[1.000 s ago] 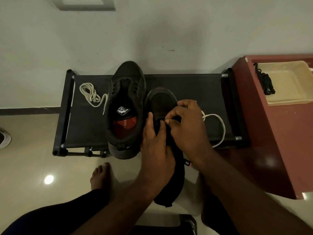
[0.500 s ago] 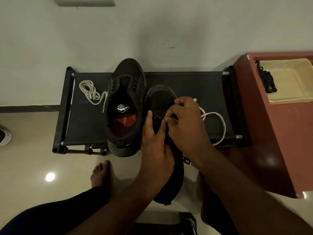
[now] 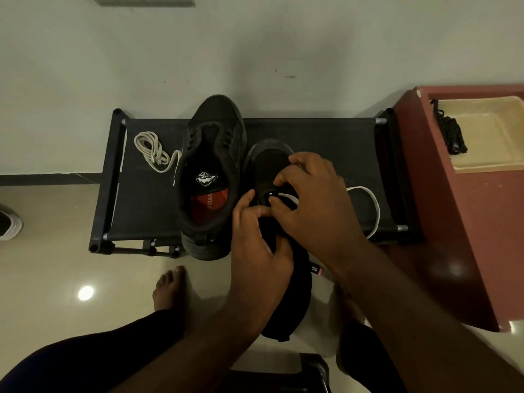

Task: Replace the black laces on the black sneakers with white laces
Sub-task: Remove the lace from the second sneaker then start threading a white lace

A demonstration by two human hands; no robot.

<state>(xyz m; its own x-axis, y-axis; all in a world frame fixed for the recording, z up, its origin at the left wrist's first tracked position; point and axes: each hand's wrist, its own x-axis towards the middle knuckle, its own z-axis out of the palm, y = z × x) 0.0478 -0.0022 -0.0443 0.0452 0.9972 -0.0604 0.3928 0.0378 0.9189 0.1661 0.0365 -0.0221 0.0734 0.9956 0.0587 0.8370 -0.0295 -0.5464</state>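
Two black sneakers lie on a low black rack (image 3: pixel 334 137). The left sneaker (image 3: pixel 211 177) has no lace and shows its insole. The right sneaker (image 3: pixel 269 165) juts toward me over the rack's front edge. My left hand (image 3: pixel 255 239) grips its upper near the front eyelets, thumb and forefinger curled on the edge. My right hand (image 3: pixel 314 205) pinches a white lace (image 3: pixel 286 197) at an eyelet; the lace's loop (image 3: pixel 374 211) trails out to the right. A second white lace (image 3: pixel 153 153) lies bundled at the rack's left end. Black laces (image 3: pixel 450 131) sit in a beige tray.
A red-brown table (image 3: pixel 467 236) stands on the right and carries the beige tray (image 3: pixel 493 163). My bare foot (image 3: pixel 168 287) rests on the tiled floor before the rack. A white-soled shoe (image 3: pixel 8 225) shows at the left edge. A dark stool edge (image 3: pixel 283 375) lies below.
My right hand has shifted slightly right and drawn a short stretch of white lace out at the eyelet. My left forefinger has curled in toward it.
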